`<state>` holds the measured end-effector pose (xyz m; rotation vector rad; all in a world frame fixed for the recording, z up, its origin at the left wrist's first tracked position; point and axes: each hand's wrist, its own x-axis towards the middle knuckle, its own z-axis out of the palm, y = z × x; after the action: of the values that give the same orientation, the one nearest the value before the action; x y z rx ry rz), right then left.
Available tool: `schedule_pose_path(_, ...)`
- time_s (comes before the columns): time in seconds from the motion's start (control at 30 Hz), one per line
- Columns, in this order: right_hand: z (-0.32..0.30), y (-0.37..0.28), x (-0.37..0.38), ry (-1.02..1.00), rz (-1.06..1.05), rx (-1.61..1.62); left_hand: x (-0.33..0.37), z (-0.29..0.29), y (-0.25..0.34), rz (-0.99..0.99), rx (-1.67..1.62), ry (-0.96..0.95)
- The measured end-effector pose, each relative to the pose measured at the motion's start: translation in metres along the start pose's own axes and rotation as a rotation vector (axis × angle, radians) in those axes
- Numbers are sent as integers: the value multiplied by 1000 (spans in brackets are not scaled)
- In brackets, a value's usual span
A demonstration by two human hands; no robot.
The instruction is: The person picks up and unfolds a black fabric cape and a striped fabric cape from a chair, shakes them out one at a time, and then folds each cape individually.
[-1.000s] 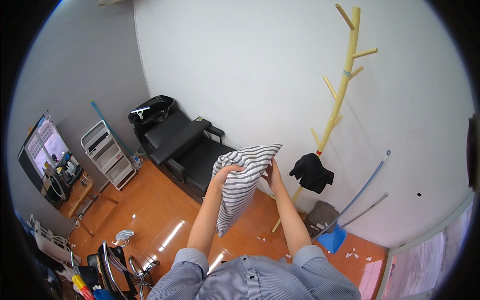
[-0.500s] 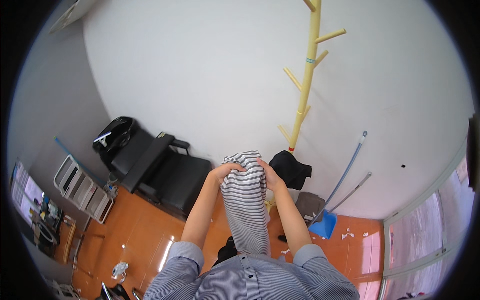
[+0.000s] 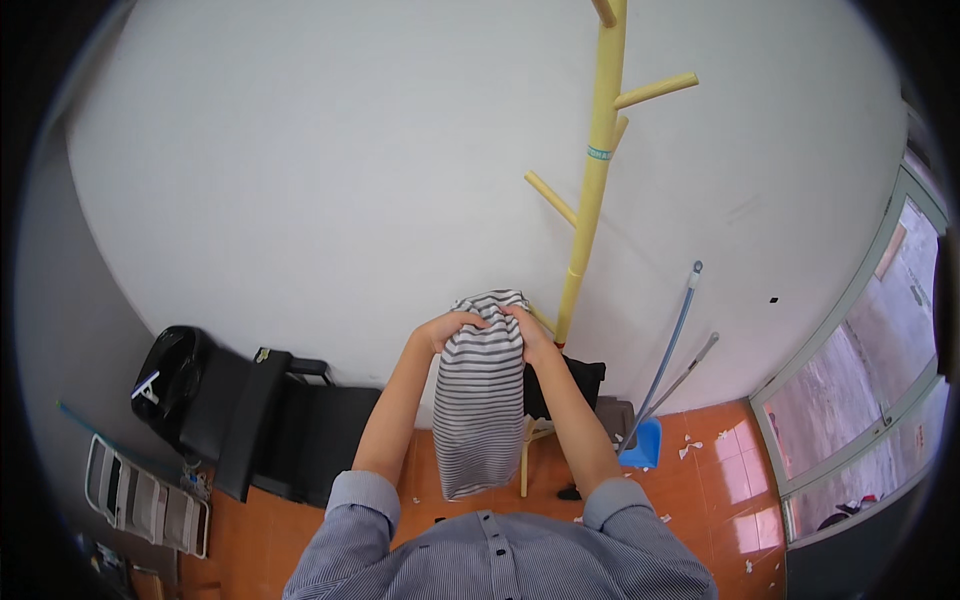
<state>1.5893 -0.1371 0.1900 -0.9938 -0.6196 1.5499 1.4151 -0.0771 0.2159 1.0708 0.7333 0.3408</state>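
A grey-and-white striped cloth (image 3: 478, 400), perhaps a garment, hangs gathered in front of my chest. My left hand (image 3: 453, 328) grips its upper left edge, with the thumb lying over the front. On the right side, my right hand (image 3: 527, 333) is closed on the bunched top, its thumb pointing inward. The fingers of both hands are partly hidden in or behind the fabric. Just beyond stands a yellow coat rack (image 3: 590, 190) with short peg branches; its lower part is partly covered by the cloth and my right arm. A black cloth or bag (image 3: 583, 380) shows behind my right forearm.
A black shampoo chair (image 3: 310, 440) with a black basin (image 3: 170, 375) stands left against the white wall. A folded step ladder (image 3: 150, 500) is at far left. A blue dustpan (image 3: 642, 444) and long handles lean at right, near a glass door (image 3: 850, 370). White scraps litter the orange floor.
My view has shifted closer to the coat rack, and the chair now sits lower and farther left. My hands have come nearer together on the striped cloth, whose lower end now hangs free.
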Motion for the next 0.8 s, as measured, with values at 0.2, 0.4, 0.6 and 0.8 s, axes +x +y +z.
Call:
schedule_pose_path(0.2,-15,-23,67,50,-101,98,41,-27,52,3,-34,-85)
schedule_pose_path(0.4,-33,-46,83,140,-215,188,85,-18,85,-9,-17,-206)
schedule_pose_path(0.6,-40,-33,61,275,-307,370,126,2,81,-180,126,-297)
schedule_pose_path(0.8,-46,9,36,423,-364,386,146,9,48,-218,388,-361)
